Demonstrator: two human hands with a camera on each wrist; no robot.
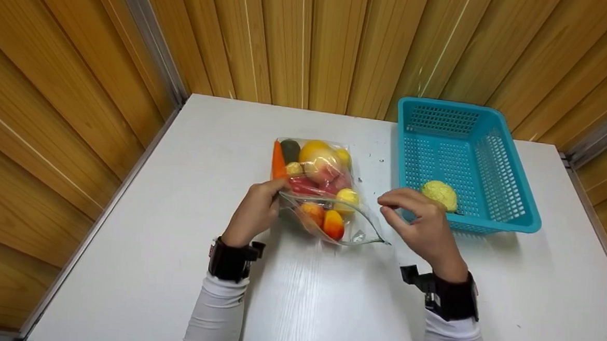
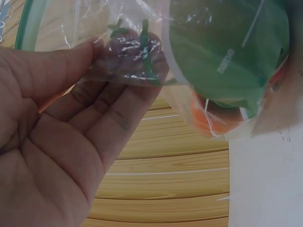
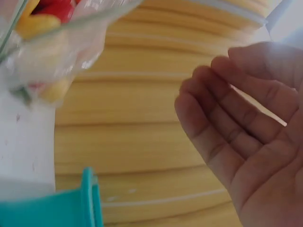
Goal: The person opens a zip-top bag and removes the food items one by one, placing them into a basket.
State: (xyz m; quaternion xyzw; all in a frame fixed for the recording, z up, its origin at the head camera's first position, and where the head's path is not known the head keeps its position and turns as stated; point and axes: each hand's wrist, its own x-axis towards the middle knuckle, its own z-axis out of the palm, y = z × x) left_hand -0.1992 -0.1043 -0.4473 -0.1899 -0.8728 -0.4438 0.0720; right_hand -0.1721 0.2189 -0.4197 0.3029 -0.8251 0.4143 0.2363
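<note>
My left hand (image 1: pixel 253 209) pinches the left edge of a clear zip bag (image 1: pixel 358 236) between thumb and fingers. The bag lies on the table with its mouth gaping toward me. Inside are a carrot (image 1: pixel 278 159), a dark green vegetable (image 1: pixel 290 150), and several yellow, red and orange fruits, among them a red-orange fruit (image 1: pixel 334 225) by the opening. In the left wrist view, a purple item with green stems (image 2: pixel 130 47) shows through the plastic. My right hand (image 1: pixel 422 228) hovers right of the bag's mouth, fingers loosely bent, holding nothing.
A turquoise perforated basket (image 1: pixel 516 171) stands at the back right. In its near left corner lies a pale yellow, bumpy, cauliflower-like piece (image 1: pixel 440 195). Wood-patterned panels (image 1: pixel 310 46) border the white table (image 1: pixel 176 210) at the back and sides.
</note>
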